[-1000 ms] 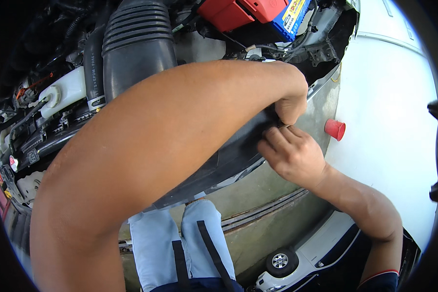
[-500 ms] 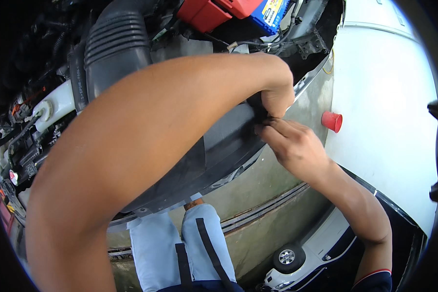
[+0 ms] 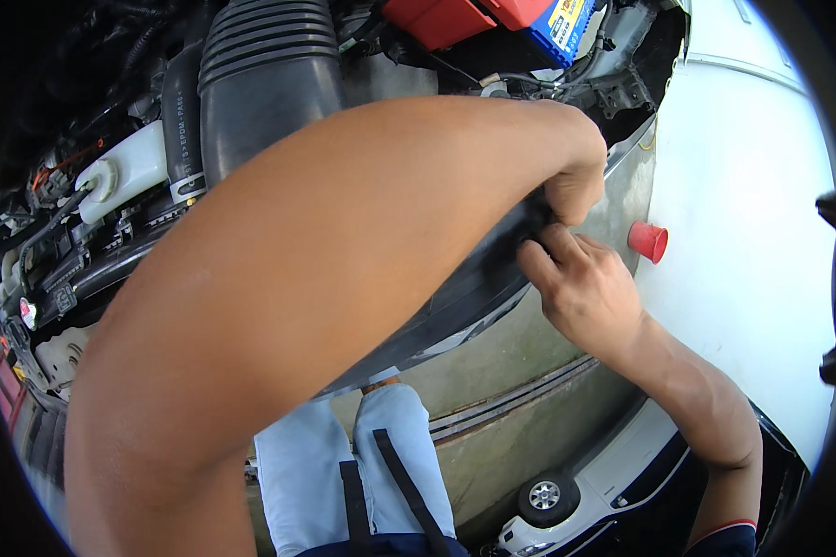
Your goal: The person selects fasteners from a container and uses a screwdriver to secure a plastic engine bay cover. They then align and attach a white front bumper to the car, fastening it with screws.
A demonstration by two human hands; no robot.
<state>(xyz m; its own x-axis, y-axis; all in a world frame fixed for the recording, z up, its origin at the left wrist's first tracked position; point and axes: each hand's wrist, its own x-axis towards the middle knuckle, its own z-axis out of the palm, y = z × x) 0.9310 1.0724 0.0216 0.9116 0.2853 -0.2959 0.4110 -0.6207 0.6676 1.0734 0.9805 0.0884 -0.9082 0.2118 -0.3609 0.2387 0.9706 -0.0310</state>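
Note:
Both my hands meet at the far right end of a dark plastic panel (image 3: 474, 288) along the front edge of an open engine bay. My left hand (image 3: 574, 176) curls downward there, its forearm crossing the engine bay. Just below it, my right hand (image 3: 581, 283) has bent, closed fingers, their tips touching the panel near my left fingertips. Whatever either hand grips is hidden by the fingers.
A ribbed intake duct (image 3: 265, 56), a white reservoir (image 3: 121, 172) and a red-and-blue battery (image 3: 520, 28) fill the engine bay. A red bucket (image 3: 647, 241) stands right of it, beside a white surface (image 3: 743, 204). A white car (image 3: 622, 473) is at lower right.
The view swung left and back again. Both hands stay together at the panel's end; my right fingers have shifted slightly, remaining bent against it.

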